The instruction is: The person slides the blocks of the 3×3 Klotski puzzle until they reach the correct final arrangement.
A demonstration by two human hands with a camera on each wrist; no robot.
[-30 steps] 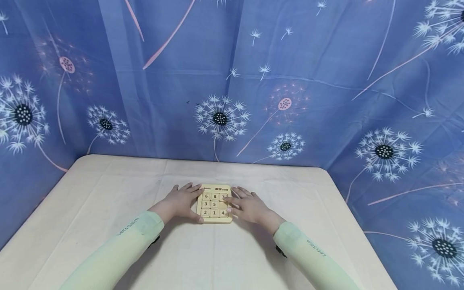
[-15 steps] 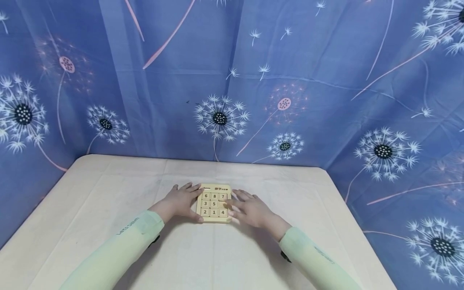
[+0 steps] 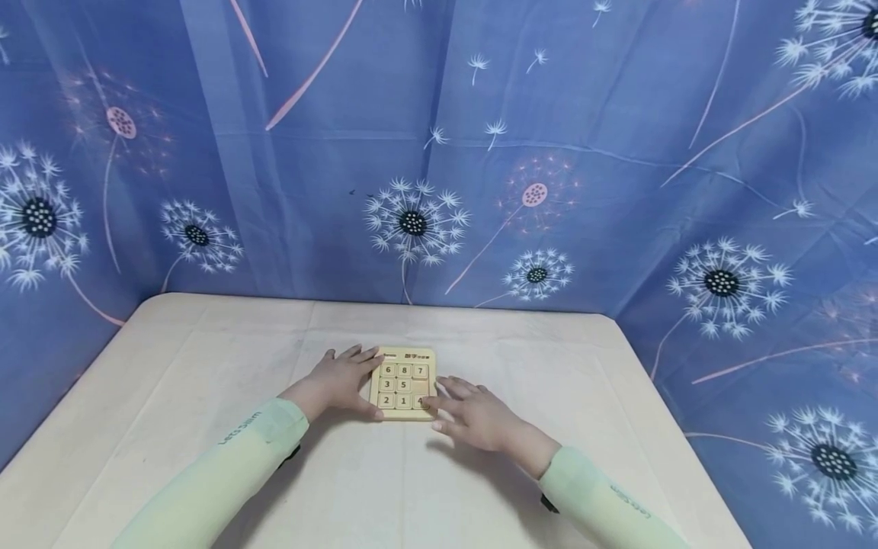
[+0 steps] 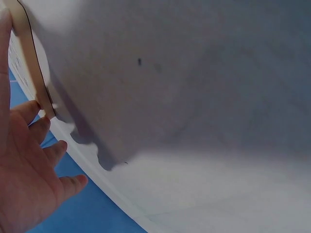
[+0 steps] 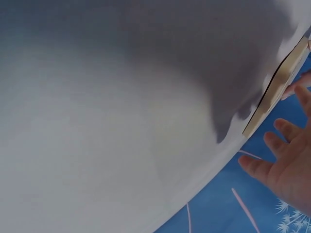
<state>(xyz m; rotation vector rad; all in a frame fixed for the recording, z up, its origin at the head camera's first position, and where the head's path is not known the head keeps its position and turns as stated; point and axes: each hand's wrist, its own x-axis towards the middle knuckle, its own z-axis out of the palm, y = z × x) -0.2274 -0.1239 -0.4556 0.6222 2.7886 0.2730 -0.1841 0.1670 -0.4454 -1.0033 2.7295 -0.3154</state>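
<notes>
A pale wooden number sliding puzzle lies flat on the table. Its tiles read 6 8 7, then 3 5 and a gap, then 2 1 4. My left hand holds the left side, thumb at the near corner and fingers at the far one. An index finger of my right hand touches tile 4 at the lower right; its other fingers are spread beside the board. In the left wrist view the thumb and a fingertip meet the board's edge. The right wrist view shows the edge beyond the spread fingers.
A cream cloth covers the table, which has rounded far corners. Blue curtains with a dandelion print stand behind it and at both sides. Both forearms wear pale green sleeves.
My right hand has drawn back toward the near right, its index finger going from beside tile 7 and the gap down to tile 4. The left hand keeps its hold; the tiles' order is the same.
</notes>
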